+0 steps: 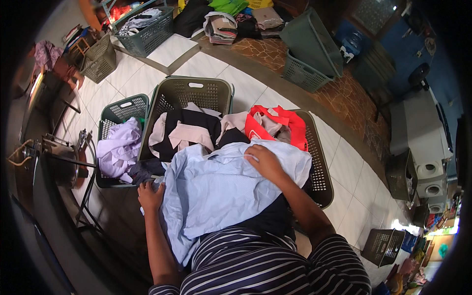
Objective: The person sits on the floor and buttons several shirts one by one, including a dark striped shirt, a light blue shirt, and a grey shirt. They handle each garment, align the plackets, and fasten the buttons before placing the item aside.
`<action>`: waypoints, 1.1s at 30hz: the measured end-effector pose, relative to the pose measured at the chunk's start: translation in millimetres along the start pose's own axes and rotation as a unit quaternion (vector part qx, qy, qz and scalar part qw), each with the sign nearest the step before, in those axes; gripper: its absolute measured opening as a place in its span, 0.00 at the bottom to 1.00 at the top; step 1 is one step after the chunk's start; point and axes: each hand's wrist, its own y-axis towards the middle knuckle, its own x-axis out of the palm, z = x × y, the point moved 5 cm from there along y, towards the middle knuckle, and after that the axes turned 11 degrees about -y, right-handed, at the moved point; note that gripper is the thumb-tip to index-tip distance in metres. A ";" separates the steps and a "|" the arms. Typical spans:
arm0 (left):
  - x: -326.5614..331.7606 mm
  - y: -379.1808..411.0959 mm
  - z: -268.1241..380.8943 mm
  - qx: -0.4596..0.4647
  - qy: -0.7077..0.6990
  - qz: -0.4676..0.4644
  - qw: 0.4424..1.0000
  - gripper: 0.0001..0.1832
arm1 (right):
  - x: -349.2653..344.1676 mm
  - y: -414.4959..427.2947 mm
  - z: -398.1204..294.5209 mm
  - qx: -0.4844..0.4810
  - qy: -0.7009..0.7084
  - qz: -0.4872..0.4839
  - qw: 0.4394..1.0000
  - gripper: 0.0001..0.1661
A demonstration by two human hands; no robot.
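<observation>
A light blue shirt (217, 191) is spread over my lap and the near edges of the baskets. My left hand (150, 197) grips the shirt's left edge, beside a dark garment (145, 171). On the shirt's upper right part, near its collar, lies my right hand (263, 162), fingers bent on the cloth; whether they pinch it I cannot tell. Beyond the shirt, an olive plastic laundry basket (217, 85) holds black and beige clothes (191, 134). A red and beige garment (276, 121) lies over another basket (324, 177) at the right. Lilac clothing (120, 147) fills a green basket (110, 105) at the left.
A black table or stand (51, 206) with metal fittings stands close at the left. Farther off are a tiled step (173, 51), more baskets (306, 70), folded clothes (221, 27) and washing machines (433, 190). Another person (51, 59) is at the far upper left.
</observation>
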 end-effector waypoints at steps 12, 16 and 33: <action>-61.6 -18.2 57.5 0.104 -0.281 -0.007 0.954 0.11 | -82.1 33.6 15.9 0.248 0.561 -0.084 0.785 0.19; -103.4 -68.9 116.0 0.107 -0.377 -0.161 0.906 0.14 | -116.3 -16.4 -6.8 0.155 0.337 -0.202 0.906 0.14; -21.8 -99.7 151.2 0.087 -0.210 -0.208 0.951 0.16 | -46.1 -83.1 -52.4 0.032 -0.076 0.066 0.994 0.16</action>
